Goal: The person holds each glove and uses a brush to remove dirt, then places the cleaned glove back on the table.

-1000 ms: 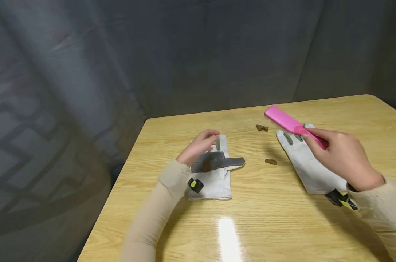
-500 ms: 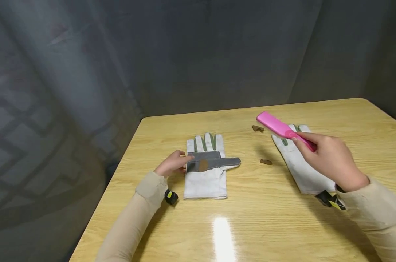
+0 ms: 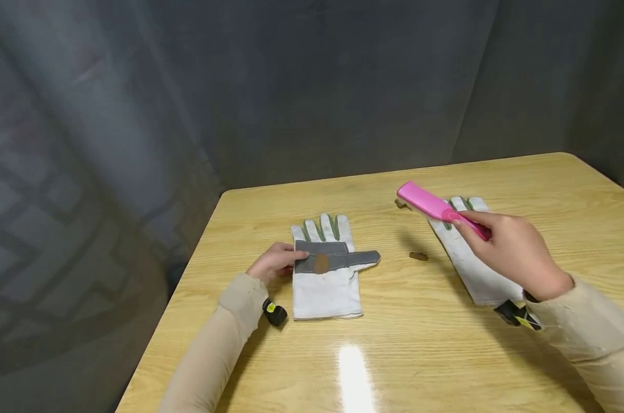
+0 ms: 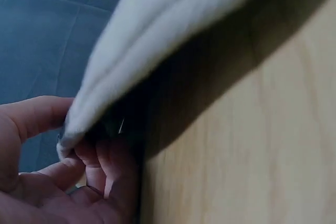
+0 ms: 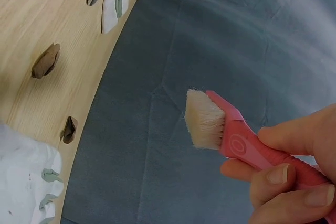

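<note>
While right hand (image 3: 518, 249) still grips brush (image 3: 422, 201), left hand (image 3: 272, 261), hovering earlier, pinches glove (image 3: 326, 295).

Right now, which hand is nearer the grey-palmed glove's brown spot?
Left hand, pinching the glove beside the brown spot. Right hand, farther right, grips the pink bristle brush near the other glove.

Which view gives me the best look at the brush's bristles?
The right wrist view: it shows the pink brush close up, with its pale bristles facing into sight. The head view shows its pink upper side, bristles hidden underneath; the left wrist view doesn't show it.
</note>
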{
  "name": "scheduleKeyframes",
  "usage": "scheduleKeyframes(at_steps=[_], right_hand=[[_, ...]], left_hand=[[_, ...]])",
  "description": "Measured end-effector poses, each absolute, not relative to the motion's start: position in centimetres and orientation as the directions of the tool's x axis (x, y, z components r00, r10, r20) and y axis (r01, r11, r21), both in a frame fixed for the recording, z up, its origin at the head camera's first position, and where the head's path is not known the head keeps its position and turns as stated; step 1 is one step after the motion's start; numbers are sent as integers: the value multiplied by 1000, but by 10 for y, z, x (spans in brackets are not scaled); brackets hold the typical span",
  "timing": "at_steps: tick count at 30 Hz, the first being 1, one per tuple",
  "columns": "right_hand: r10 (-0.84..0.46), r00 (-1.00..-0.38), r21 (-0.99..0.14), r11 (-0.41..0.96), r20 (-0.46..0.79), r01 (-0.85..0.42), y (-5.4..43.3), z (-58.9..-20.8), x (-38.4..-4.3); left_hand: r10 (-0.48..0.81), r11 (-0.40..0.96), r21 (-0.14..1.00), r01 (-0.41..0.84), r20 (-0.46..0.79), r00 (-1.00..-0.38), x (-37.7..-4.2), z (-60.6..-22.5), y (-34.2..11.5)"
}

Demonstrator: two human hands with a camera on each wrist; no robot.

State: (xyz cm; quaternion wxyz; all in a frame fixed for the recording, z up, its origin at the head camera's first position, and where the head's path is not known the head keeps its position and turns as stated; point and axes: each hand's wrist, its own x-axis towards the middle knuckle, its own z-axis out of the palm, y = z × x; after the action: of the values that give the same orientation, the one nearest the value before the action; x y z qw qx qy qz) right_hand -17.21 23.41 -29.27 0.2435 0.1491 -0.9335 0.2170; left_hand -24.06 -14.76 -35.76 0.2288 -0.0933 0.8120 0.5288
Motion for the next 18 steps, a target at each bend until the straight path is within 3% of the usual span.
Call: scheduleKeyframes(at_steps=[9, 18], right_hand=[[-182, -855, -321, 872, 486, -369, 223, -287, -169], [-195, -855, -316, 871, 481, -377, 225, -290, -169]], left_hand=[[219, 65, 887, -457, -459, -861, -238, -354, -137], [217, -13, 877, -480, -467, -857, -233, -352, -115]])
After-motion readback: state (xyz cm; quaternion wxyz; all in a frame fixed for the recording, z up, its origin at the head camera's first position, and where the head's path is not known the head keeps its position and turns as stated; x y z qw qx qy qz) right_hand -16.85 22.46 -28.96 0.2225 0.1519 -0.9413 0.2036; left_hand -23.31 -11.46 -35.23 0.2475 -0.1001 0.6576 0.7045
